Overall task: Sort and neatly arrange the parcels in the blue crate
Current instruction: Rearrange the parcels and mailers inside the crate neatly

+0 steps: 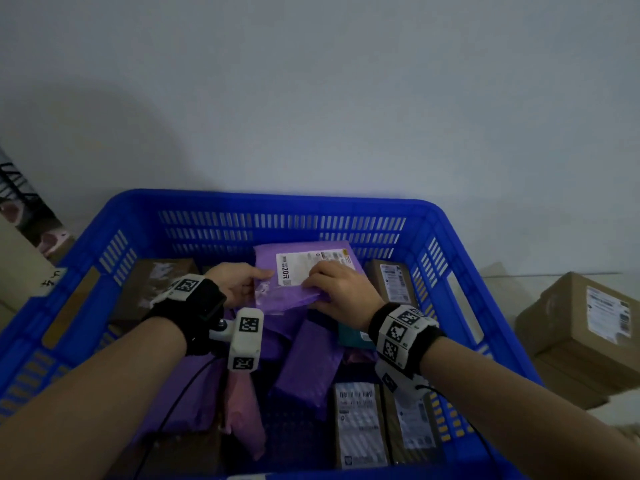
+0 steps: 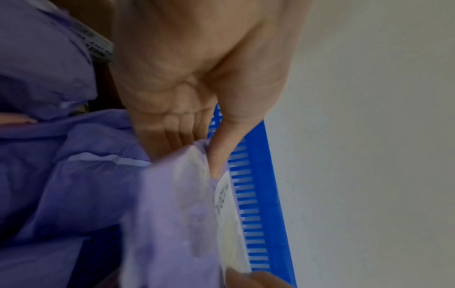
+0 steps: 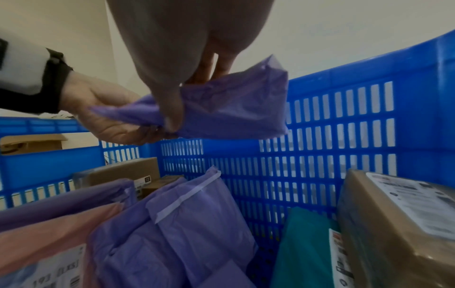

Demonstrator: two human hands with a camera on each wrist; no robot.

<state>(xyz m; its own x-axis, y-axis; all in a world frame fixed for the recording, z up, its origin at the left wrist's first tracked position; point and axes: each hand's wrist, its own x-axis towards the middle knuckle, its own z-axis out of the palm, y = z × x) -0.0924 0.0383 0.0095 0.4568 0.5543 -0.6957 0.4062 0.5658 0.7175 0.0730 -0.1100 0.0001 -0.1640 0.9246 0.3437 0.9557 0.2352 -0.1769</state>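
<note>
A purple mailer bag [image 1: 298,271] with a white label is held above the other parcels in the blue crate [image 1: 263,206]. My left hand [image 1: 239,282] pinches its left edge, thumb on top; the left wrist view shows the thumb [image 2: 221,148] on the bag [image 2: 177,214]. My right hand [image 1: 341,289] grips its near right edge, fingers on the label; in the right wrist view the thumb [image 3: 169,109] presses the bag [image 3: 221,111]. Below lie more purple bags [image 1: 311,358], a pink bag [image 1: 242,407] and a teal parcel [image 3: 302,249].
Brown cardboard boxes stand along the crate's sides: one at the back left [image 1: 156,289], one at the back right [image 1: 391,282], labelled ones at the front right [image 1: 360,424]. Outside the crate, stacked boxes [image 1: 581,323] sit on the right. A pale wall stands behind.
</note>
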